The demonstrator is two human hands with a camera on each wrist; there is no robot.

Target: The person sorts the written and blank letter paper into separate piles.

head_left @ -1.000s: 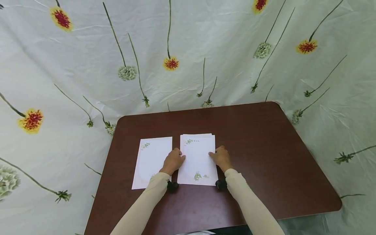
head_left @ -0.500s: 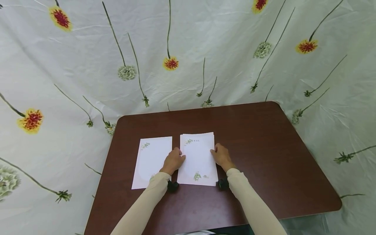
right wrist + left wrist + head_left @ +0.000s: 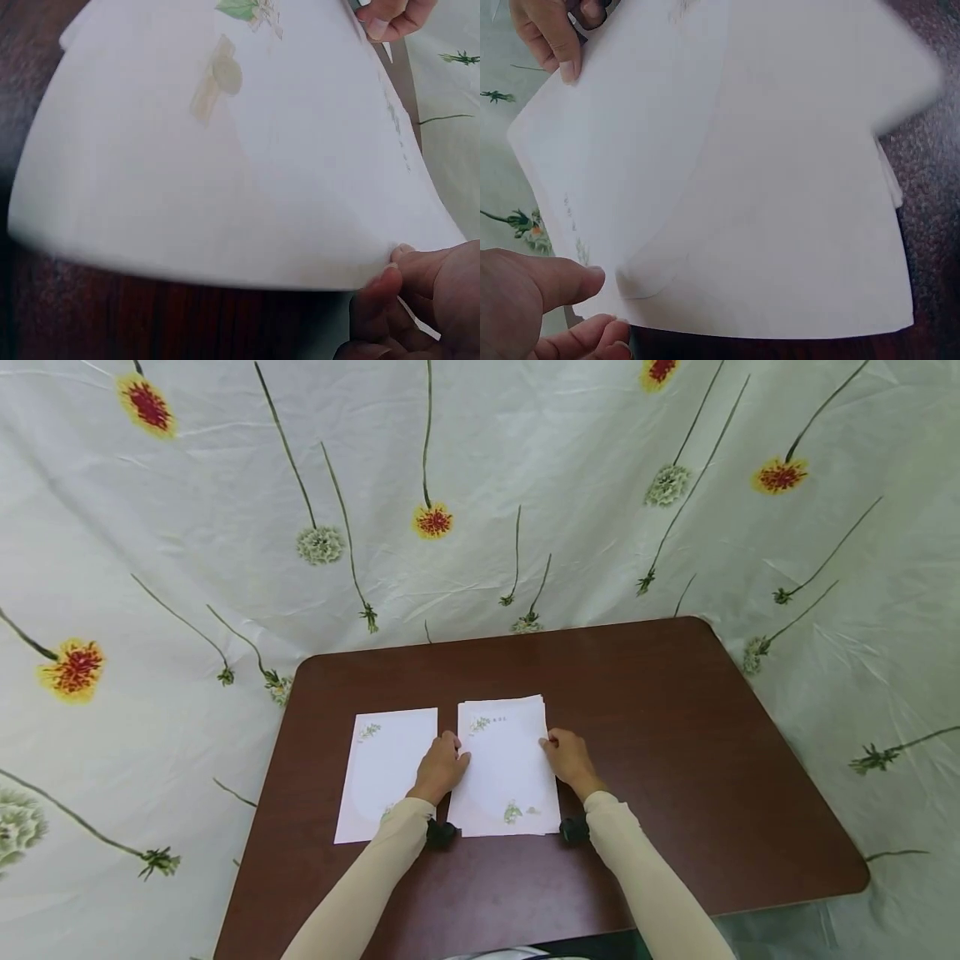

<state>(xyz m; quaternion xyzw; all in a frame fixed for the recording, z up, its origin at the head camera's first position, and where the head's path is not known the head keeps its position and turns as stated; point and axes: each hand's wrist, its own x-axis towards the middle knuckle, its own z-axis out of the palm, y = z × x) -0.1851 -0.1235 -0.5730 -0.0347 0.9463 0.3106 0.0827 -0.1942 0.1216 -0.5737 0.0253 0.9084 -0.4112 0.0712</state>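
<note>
Between the two hands is a small stack of white letter paper, printed with plants, its sheets slightly out of line. My left hand holds the stack's left edge, thumb over the paper and fingers at the edge in the left wrist view. On the opposite side my right hand pinches the right edge between thumb and forefinger. Both wrist views show the paper bowed, with part of its border blurred. A second white printed sheet lies flat to the left, partly under the left forearm.
The brown table extends to the right of and behind the papers. A white curtain with printed flowers hangs around its far side. Dark wrist cameras sit close to the paper's lower corners.
The stack's near edge has swung slightly to the right, and the sheets' edges show a different offset. My right hand has shifted a little right; the left hand stays nearly in place.
</note>
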